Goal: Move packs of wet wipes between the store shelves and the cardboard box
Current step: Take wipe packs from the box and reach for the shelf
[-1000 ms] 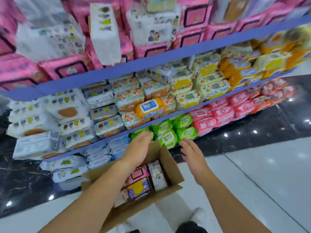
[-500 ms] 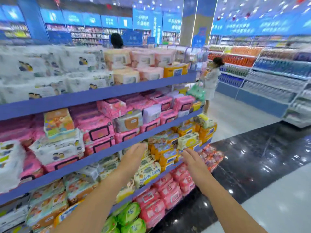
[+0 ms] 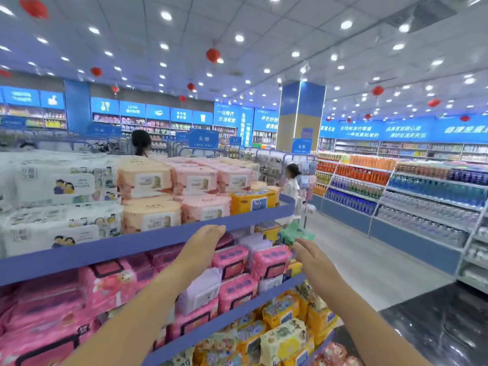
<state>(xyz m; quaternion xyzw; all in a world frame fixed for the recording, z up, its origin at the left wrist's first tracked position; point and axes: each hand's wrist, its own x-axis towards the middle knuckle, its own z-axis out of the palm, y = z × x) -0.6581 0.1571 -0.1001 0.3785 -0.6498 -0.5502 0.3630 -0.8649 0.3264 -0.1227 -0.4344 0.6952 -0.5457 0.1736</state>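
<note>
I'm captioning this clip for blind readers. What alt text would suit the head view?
A person's empty left hand and right hand reach, open, toward blue shelves stacked with wet wipe packs, near pink packs below the top tier. Beyond is a bright supermarket aisle with a shopper.

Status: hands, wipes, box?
Left hand open, empty, at shelf edge. Right hand open, empty, near pink packs. Box not in view. Nothing blocking.
</note>
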